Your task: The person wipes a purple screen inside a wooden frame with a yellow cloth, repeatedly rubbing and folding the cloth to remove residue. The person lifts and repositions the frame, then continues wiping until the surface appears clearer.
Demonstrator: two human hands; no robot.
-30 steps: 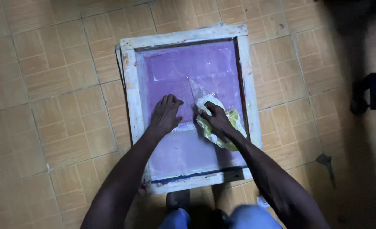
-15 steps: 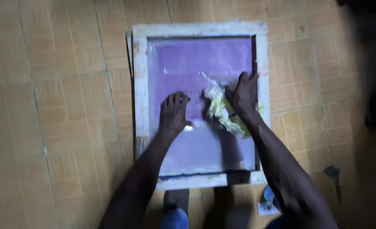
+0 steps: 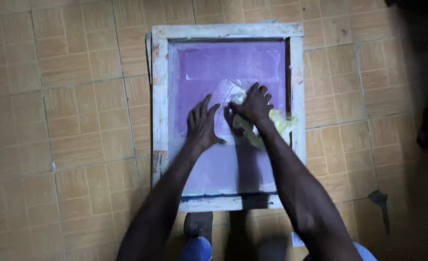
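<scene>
Tan floor tiles [image 3: 69, 121] stretch wide and bare to the left of the wooden frame [image 3: 160, 96], which lies flat on the floor with its purple mesh screen [image 3: 233, 63] facing up. The left hand [image 3: 202, 126] lies open, palm down and fingers spread, on the mesh near the middle, holding the frame steady. Just beside it, the right hand [image 3: 253, 104] presses a crumpled yellowish cloth [image 3: 276, 123] against the mesh, fingers curled over the wad; the cloth trails out toward the frame's right rail.

Rubbing well here likely calls for even, flat pressure so the taut mesh is not dented, with the left palm close to the rubbed patch as a brace.

Room inside the frame lies mostly upward, toward the far rail, and down toward the near rail; the right rail is close to the cloth. Beyond it, more tiles, then deep shadow at the right edge.
</scene>
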